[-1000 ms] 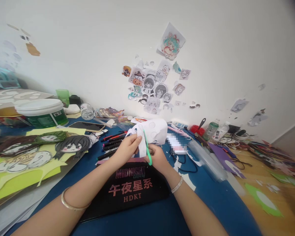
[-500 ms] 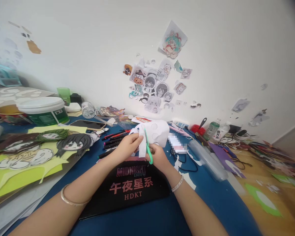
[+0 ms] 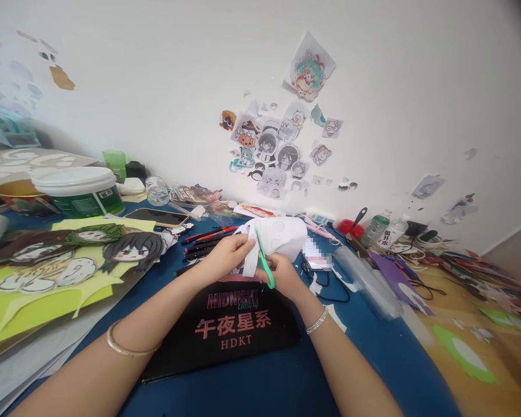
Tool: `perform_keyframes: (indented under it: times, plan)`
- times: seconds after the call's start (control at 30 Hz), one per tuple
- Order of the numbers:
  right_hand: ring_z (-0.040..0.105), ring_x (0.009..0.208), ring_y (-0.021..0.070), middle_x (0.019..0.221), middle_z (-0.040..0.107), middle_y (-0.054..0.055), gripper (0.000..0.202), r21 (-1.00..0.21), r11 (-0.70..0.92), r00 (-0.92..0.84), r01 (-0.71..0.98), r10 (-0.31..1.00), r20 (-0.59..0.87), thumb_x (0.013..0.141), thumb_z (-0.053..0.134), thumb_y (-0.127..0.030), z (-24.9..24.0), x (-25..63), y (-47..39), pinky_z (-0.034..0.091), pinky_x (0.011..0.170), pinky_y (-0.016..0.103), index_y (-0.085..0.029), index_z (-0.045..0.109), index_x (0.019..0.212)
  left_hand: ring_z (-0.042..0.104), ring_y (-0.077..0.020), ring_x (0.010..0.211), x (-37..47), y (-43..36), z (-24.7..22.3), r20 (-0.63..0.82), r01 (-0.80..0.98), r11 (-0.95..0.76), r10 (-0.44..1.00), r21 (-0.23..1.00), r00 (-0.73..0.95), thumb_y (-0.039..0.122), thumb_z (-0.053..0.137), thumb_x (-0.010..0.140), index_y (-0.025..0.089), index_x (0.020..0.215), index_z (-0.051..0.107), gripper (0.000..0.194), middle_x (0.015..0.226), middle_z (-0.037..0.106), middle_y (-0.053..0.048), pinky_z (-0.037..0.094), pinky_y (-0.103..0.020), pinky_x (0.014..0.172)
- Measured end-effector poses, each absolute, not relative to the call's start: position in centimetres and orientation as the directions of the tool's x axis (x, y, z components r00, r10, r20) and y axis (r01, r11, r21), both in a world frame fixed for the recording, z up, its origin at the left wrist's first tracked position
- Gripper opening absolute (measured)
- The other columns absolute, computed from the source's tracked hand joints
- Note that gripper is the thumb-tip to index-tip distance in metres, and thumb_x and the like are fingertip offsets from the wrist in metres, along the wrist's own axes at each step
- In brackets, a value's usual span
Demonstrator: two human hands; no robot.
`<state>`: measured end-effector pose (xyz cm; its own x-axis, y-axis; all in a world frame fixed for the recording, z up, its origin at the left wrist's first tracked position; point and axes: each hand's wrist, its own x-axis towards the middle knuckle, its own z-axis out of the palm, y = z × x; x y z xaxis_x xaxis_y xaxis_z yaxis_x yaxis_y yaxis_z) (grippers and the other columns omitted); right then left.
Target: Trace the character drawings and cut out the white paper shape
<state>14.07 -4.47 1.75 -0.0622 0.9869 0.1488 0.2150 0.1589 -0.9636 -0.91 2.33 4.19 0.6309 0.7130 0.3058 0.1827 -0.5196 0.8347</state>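
Note:
My left hand pinches a white sheet of paper near its left side. Faint round outlines show on the sheet, and a narrow strip hangs below my left fingers. My right hand grips green-handled scissors. Their blades point up and away from me and lie across the paper, between the strip and the larger part. Both hands are above the far edge of a black box with pink lettering. The right fingertips are partly hidden behind the scissors.
Marker pens lie left of the paper. At left are a white-lidded green tub, a phone and paper cutouts on yellow sheets. A clear plastic roll and bottles are at right.
The scissors tilt a little more and have shifted slightly right with my right hand. The larger part of the paper has swung a bit to the right. My left hand keeps its hold.

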Motion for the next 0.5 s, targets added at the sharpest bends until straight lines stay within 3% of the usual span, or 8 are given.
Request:
perform_keyframes:
  times: [0.23,0.5]
  plan:
    - [0.045,0.055,0.0102,0.059,0.052,-0.003,0.023,-0.957,0.173,-0.122,0.232,0.982,0.147,0.062,0.069,-0.028,1.8,14.5,-4.5,0.037,0.051,0.022,-0.013,0.059,0.077,0.039,-0.0096,0.045,-1.2,2.6,4.2,0.276,0.15,-0.502,0.673,0.852,0.686,0.048,0.04,0.081,0.017,0.064,0.048,0.036,0.05,0.042,0.004,0.03,-0.02,0.042]
    - [0.039,0.052,0.0086,0.054,0.047,-0.005,0.029,-0.948,0.154,-0.19,0.277,0.976,0.103,0.059,0.074,-0.037,1.5,15.5,-4.2,0.033,0.047,0.021,-0.013,0.057,0.066,0.034,-0.0086,0.045,-1.5,2.6,4.5,0.285,0.16,-0.537,0.65,0.828,0.705,0.045,0.042,0.081,0.017,0.063,0.049,0.034,0.05,0.037,0.005,0.025,-0.021,0.042]
